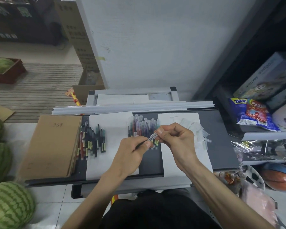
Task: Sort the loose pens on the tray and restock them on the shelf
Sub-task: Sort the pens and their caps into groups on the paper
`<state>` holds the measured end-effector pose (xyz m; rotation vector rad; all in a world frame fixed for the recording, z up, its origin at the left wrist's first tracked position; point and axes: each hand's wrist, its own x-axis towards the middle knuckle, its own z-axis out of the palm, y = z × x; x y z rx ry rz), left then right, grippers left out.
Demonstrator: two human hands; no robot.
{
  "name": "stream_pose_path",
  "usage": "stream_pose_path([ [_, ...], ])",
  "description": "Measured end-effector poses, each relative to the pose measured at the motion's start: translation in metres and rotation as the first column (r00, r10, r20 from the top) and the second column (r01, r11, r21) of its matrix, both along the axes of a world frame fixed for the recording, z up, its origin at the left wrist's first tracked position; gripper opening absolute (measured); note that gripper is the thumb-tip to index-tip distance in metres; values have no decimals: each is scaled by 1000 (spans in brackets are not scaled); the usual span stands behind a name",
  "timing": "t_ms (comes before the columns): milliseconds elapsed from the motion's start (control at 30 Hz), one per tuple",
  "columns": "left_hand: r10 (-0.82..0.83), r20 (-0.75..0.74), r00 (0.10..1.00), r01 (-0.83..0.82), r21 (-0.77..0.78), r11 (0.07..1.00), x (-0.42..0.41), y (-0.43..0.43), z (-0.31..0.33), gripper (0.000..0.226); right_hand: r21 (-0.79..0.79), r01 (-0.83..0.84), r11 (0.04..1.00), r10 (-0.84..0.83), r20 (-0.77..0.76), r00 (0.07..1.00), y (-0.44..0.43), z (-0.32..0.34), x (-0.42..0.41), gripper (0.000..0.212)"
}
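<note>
Over the desk, the left hand pinches a pen; the right hand, at two o'clock, pinches its clear end.

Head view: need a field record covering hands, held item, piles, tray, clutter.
left-hand grip: pinches the pen's dark barrel
right-hand grip: pinches the pen's clear cap end
pen: held over the tray between both hands
left pile: dark pens on white paper
middle pile: capped pens, mixed colours
clear pieces: loose heap on right paper, likely caps
tray: dark grey, flat
notebooks: brown stack at tray's left end
watermelons: on floor, left
</note>
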<state>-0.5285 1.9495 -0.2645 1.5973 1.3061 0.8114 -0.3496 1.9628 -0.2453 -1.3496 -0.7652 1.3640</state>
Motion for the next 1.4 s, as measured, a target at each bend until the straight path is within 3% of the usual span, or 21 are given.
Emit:
stream_pose_path([
  [167, 64, 143, 988, -48, -111, 993, 2, -5, -13, 27, -1, -38, 999, 38, 14, 999, -1, -12, -4, 7],
  [267, 132, 183, 974, -101, -170, 980, 4, -4, -19, 28, -18, -112, 993, 112, -5, 994, -2, -20, -3, 21],
  [333, 139, 130, 982, -115, -174, 978, 7, -3, -22, 28, -69, -148, 987, 147, -16, 989, -4, -29, -9, 32],
  [433, 110, -7, 994, -109, -194, 975, 11, -3, -33, 28, -176, -83, 981, 83, -4, 997, -5, -46, -16, 15],
  [500, 107, -48, 993, -116, -252, 961, 11, -5, -41, 31, -220, -112, 969, 127, 55, 990, -6, -55, -18, 4],
  [700, 30, -219, 975, -107, -349, 931, -1, -5, -63, 27, -318, -199, 927, 287, 260, 922, 10, -78, -21, 12],
  [800, 147, -300, 943, -236, -286, 929, -18, -2, -69, 22, -321, -239, 916, 364, 420, 831, 23, -89, -23, 12],
  [900, 301, -399, 866, -399, -189, 897, -48, 9, -73, 19, -365, -313, 877, 476, 564, 675, 33, -93, -24, 15],
  [1100, 417, -612, 672, -556, -45, 830, -90, 39, -82, 17, -408, -319, 855, 518, 685, 513, 42, -105, -32, 25],
  [1233, 363, -694, 622, -507, -4, 862, -93, 47, -93, 12, -411, -301, 860, 510, 710, 486, 43, -111, -37, 26],
  [1400, 349, -684, 641, -500, -27, 866, -91, 52, -97, 20, -406, -274, 872, 490, 729, 478, 39, -115, -35, 24],
])
